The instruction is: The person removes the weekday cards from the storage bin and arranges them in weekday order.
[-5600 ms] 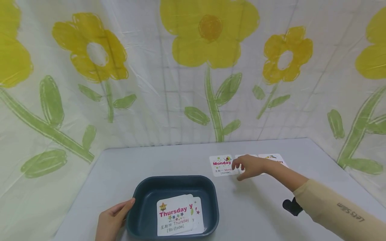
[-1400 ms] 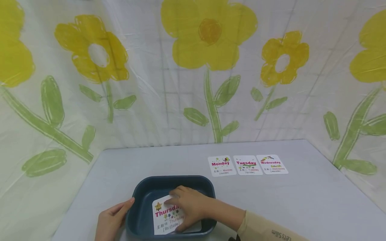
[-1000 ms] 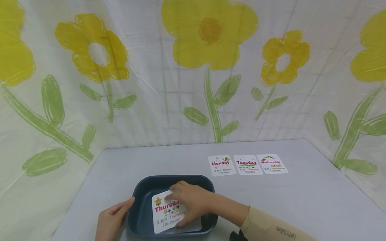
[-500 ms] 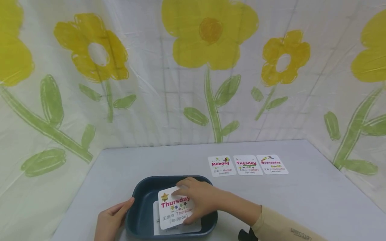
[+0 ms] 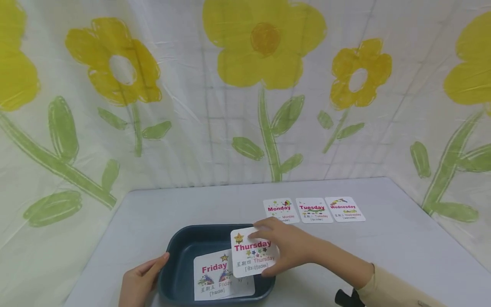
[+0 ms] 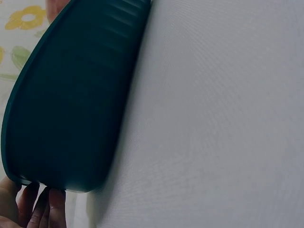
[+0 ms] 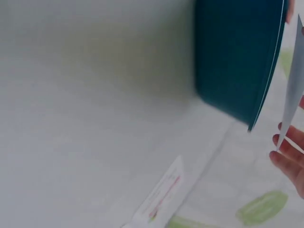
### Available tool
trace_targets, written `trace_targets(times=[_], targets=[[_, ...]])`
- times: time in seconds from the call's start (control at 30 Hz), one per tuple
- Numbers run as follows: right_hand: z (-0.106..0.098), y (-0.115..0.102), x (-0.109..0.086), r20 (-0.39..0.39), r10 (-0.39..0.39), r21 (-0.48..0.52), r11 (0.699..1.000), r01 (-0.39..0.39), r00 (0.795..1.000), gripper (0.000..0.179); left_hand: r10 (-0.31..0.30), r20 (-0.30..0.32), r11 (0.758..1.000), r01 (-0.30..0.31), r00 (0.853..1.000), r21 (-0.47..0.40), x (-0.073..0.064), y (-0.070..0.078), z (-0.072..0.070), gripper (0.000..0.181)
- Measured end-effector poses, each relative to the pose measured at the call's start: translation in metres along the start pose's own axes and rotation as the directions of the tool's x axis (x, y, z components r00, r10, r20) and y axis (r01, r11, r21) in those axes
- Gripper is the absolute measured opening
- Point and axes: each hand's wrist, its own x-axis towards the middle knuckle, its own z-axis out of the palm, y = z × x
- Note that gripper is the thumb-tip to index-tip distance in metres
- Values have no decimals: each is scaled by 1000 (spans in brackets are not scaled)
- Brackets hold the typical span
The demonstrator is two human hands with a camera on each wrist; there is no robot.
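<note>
on my head feed, the thursday card point(image 5: 251, 258) is in the right hand point(image 5: 291, 245), pinched at its right side with the thumb low and the fingers along the top. so the card lies to the left of that hand, printed face toward me, only slightly tilted; it looks near square, so i can't pick a long axis. it hangs over the right end of the tub point(image 5: 178, 256), and my right wrist feed shows it edge-on, apart from the rim. the left hand point(image 5: 142, 277) grips the tub's left end, well away from the card. below the card, friday card point(image 5: 211, 273) lies in the tub. monday card point(image 5: 280, 205), tuesday card point(image 5: 314, 210) and wednesday card point(image 5: 345, 209) sit in a row beyond the right hand.
</note>
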Motion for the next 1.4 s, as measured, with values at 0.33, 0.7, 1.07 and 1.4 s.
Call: trace_targets(times=[0.33,0.7,1.07,1.4], targets=[[-9,38,-36,-50,97,45,994,-95,994,69,-4,-6,1000,4,1000,16,1,-3,-1,87],[-5,74,-59,-70,130,74,989,-124,989,66,-13,-11,1000,13,1000,19,0,-3,-1,88],[16,96,-55,-9,114,90,989,-113,993,64,-3,-6,999,3,1000,32,1,-3,0,89],[31,108,-48,45,125,102,986,-129,991,63,1,-6,1000,0,1000,23,-1,0,0,87]])
